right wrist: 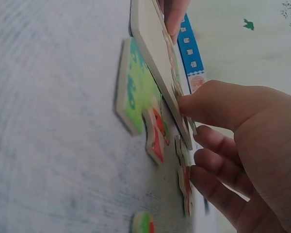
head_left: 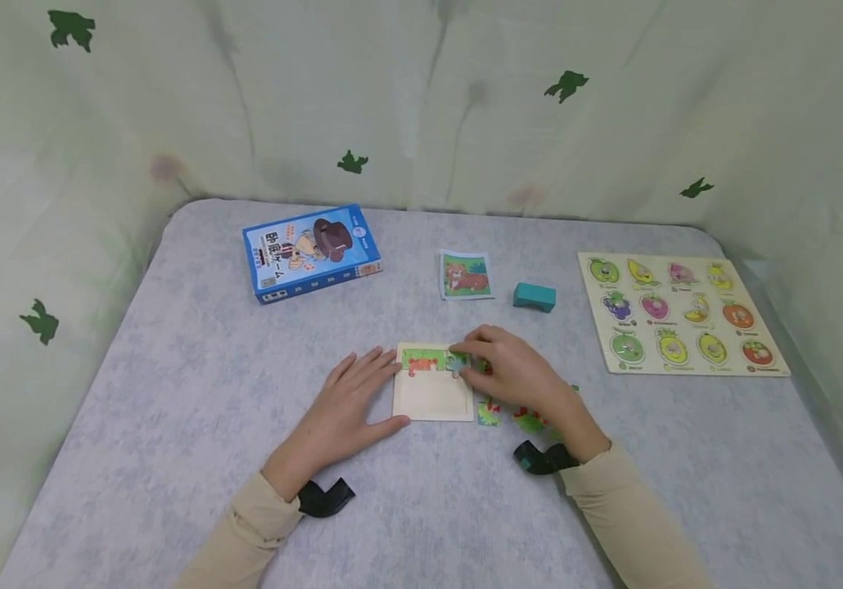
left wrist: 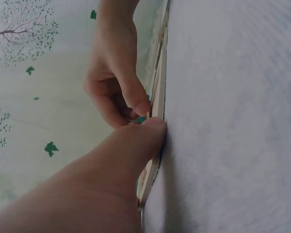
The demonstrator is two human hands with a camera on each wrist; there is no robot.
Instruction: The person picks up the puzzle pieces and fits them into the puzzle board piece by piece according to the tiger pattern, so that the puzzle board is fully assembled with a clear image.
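Note:
A square wooden puzzle board point(head_left: 432, 399) lies on the table, with green and orange jigsaw pieces point(head_left: 421, 360) along its far edge. My left hand point(head_left: 351, 405) rests at the board's left side, fingers spread and fairly straight, thumb at the near left corner. At the far right corner, my right hand point(head_left: 513, 368) pinches a teal and green jigsaw piece point(head_left: 455, 362) between thumb and fingers. Whether that piece sits flush in the board cannot be told. Right of the board lie several loose jigsaw pieces point(head_left: 489, 412), partly hidden under the right hand; one green piece point(right wrist: 138, 90) shows closely in the right wrist view.
Behind the board lie a picture card with a bear point(head_left: 466, 276) and a teal block point(head_left: 535, 296). A blue game box point(head_left: 313, 252) stands at the back left. On the right is a fruit puzzle board point(head_left: 687, 315). A pale curtain point(head_left: 407, 98) hangs behind the table.

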